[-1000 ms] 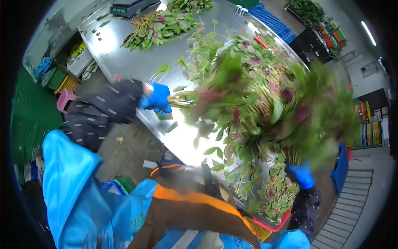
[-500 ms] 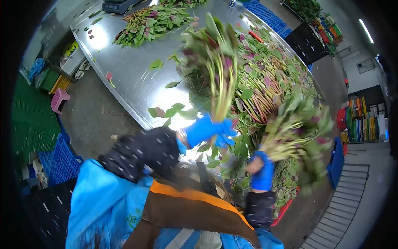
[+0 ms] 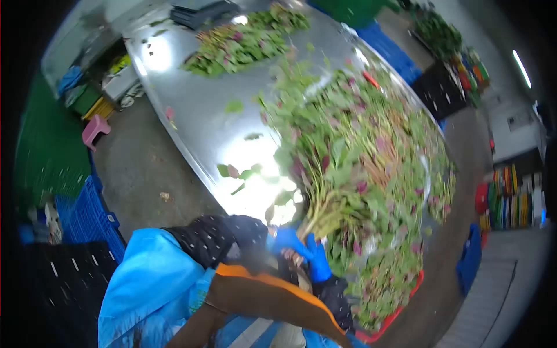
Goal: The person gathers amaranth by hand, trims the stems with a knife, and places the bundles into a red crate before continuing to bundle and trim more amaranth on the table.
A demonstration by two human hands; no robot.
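Note:
A bunch of amaranth [image 3: 328, 206], green leaves tinged purple, leans away from me over the loose greens with its pale stem ends towards my body. My left hand [image 3: 291, 242], in a blue glove, is closed around the stem ends. Right beside it, my right hand [image 3: 318, 261], also in a blue glove, presses against the same stems from the right; its fingers are partly blurred. Under and past the bunch spreads a heap of loose amaranth [image 3: 389, 145] on the metal table [image 3: 194, 116].
A separate pile of amaranth [image 3: 243, 49] lies at the table's far end, near a dark scale-like device [image 3: 203, 14]. A red object [image 3: 371, 80] rests on the heap. The rim of a red container [image 3: 380, 333] shows at lower right. A pink stool [image 3: 94, 131] stands on the floor at left.
Two separate bunches, one raised in each hand, have come down and together into one bunch in front of me. My right hand has moved left to meet my left hand.

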